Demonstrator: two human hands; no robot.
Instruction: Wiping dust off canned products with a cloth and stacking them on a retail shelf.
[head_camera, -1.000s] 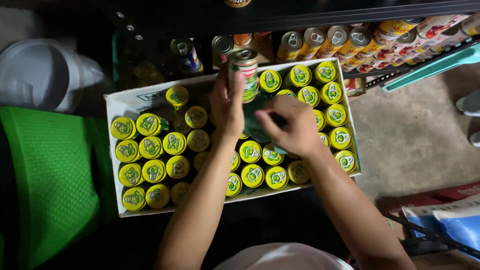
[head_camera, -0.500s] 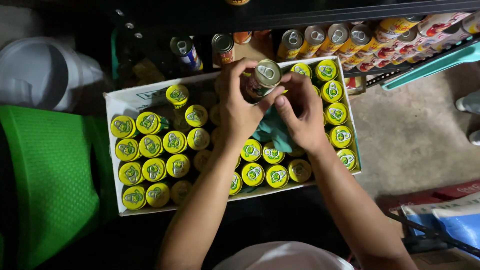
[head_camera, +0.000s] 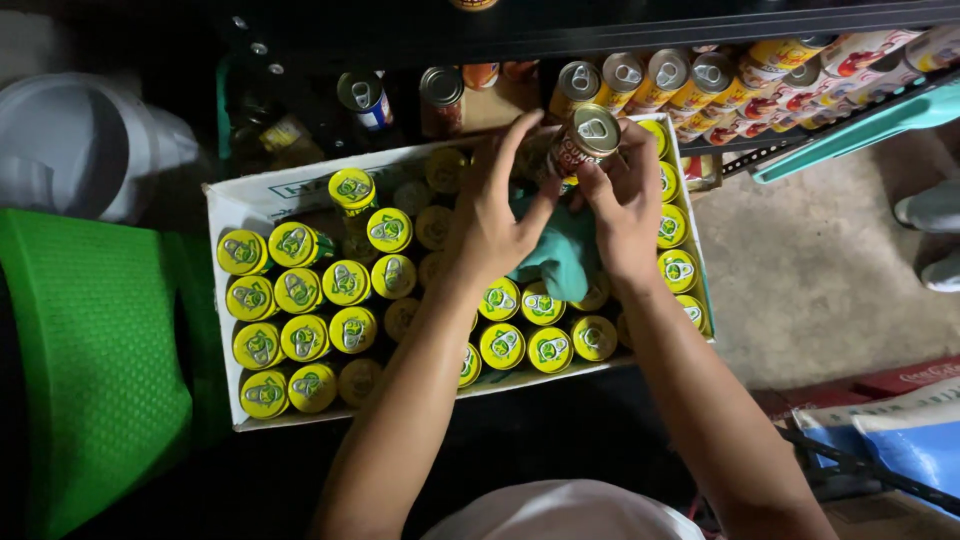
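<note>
Two hands work over an open cardboard tray (head_camera: 232, 205) packed with yellow-topped cans (head_camera: 300, 290) standing upright in rows. Far left, a white bucket (head_camera: 75, 140) sits above a green plastic stool (head_camera: 95, 360), both just beside the tray's left wall. The tray's left half carries closely packed cans, with several dark gaps among them. Near the tray's centre, the left hand (head_camera: 493, 215) is raised, fingers spread and curled toward a single can (head_camera: 590, 135); its fingertips reach the can's left side, though whether they actually touch it cannot be told. The can is tilted, silver lid with pull tab facing the camera, held above the tray's upper right corner. The right hand (head_camera: 625, 210) is closed around the can's lower body. A teal cloth (head_camera: 560, 255) hangs between the two palms, draped over the cans below. Above the tray, a dark shelf (head_camera: 700, 25) carries further cans lying on their sides in a row (head_camera: 690, 80). Right of the tray lies bare concrete floor (head_camera: 820, 270), with a teal handle (head_camera: 850, 130) crossing it
</note>
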